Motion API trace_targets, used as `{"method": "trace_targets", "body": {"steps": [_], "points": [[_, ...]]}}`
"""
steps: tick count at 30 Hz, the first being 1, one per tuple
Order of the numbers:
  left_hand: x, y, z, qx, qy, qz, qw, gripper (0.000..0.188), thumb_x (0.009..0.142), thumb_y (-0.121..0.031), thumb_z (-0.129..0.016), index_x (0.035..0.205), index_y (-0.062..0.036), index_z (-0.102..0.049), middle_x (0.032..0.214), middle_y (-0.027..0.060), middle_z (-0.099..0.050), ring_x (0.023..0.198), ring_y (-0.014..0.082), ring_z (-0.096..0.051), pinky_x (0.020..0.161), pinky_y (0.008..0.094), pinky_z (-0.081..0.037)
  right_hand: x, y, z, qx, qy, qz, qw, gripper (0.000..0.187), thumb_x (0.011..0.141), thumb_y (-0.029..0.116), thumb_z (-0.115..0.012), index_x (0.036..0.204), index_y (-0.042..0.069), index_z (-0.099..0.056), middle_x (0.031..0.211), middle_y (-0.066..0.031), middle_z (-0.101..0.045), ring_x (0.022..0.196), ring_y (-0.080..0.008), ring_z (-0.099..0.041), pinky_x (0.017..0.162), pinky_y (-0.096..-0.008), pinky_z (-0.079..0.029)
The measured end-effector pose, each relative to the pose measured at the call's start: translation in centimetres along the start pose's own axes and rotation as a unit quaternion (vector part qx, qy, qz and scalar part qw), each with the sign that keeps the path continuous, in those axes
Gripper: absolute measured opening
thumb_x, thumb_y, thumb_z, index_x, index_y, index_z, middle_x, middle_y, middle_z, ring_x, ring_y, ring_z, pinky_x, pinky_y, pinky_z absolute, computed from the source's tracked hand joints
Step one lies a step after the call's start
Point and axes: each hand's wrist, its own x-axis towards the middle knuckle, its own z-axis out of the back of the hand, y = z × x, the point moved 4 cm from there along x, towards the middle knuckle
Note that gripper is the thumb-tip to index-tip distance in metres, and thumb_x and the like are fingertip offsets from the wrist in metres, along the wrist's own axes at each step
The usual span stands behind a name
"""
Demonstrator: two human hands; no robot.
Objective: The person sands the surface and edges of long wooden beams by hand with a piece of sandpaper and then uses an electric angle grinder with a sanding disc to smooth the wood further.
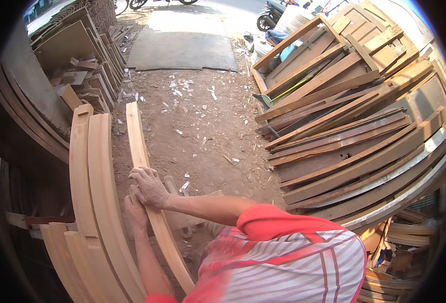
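Note:
A long, pale wooden plank (138, 137) runs from the middle left down toward my body. My right hand (151, 189) lies across its top with the fingers bent over the left edge, closed on the plank. Just nearer to me, my left hand (136, 209) grips the plank's left side, its fingers partly hidden under the right hand. The two hands touch or nearly touch. To the left, beside the held plank, stand several more pale wooden planks (101, 156), with shorter pieces (61, 247) next to them.
Long boards and door frames (334, 151) are stacked along the right. Wooden sheets and offcuts (81, 76) lean at the far left. A flat dark sheet (182, 50) lies on the dirt ground (203, 131), which is scattered with chips. Motorbikes (266, 20) stand beyond.

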Motion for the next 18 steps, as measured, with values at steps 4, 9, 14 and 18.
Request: {"method": "trace_targets", "body": {"steps": [4, 9, 14, 18], "points": [[-5.1, 0.1, 0.8, 0.024, 0.013, 0.015, 1.000, 0.042, 0.113, -0.039, -0.048, 0.104, 0.0005, -0.057, 0.088, 0.0141, -0.060, 0.082, 0.0289, -0.061, 0.075, 0.0437, -0.049, 2.6, -2.7, 0.7, 0.000, 0.050, 0.038, 0.998, 0.057, 0.094, 0.025, -0.073, 0.142, 0.007, -0.048, 0.141, -0.0135, -0.048, 0.138, -0.0346, -0.044, 0.113, -0.0518, -0.034], [-5.7, -4.2, 1.2, -0.072, 0.020, 0.095, 0.993, 0.038, 0.112, -0.038, -0.051, 0.101, -0.0018, -0.057, 0.084, 0.0069, -0.059, 0.077, 0.0177, -0.059, 0.068, 0.0379, -0.050, 13.7, -8.2, 1.5, -0.058, 0.015, -0.062, 0.996, 0.052, 0.100, 0.029, -0.064, 0.140, 0.000, -0.049, 0.147, -0.0258, -0.044, 0.142, -0.0423, -0.040, 0.117, -0.0535, -0.033], [4.5, -6.2, -1.1, 0.020, 0.013, 0.042, 0.999, 0.042, 0.109, -0.039, -0.055, 0.097, 0.0013, -0.056, 0.085, 0.0195, -0.062, 0.080, 0.0309, -0.062, 0.074, 0.0457, -0.050, 17.4, -12.9, 1.3, -0.065, -0.102, -0.096, 0.988, 0.047, 0.105, 0.023, -0.055, 0.143, -0.005, -0.050, 0.151, -0.0286, -0.044, 0.141, -0.0451, -0.039, 0.121, -0.0524, -0.030], [7.1, -5.4, -1.1, -0.003, -0.046, 0.050, 0.998, 0.045, 0.108, -0.042, -0.057, 0.097, 0.0015, -0.056, 0.086, 0.0235, -0.064, 0.082, 0.0366, -0.065, 0.076, 0.0477, -0.051, 15.9, -11.7, -0.9, -0.019, -0.084, -0.160, 0.983, 0.055, 0.105, 0.018, -0.051, 0.152, -0.007, -0.039, 0.154, -0.0292, -0.041, 0.143, -0.0467, -0.039, 0.122, -0.0518, -0.030]]}}
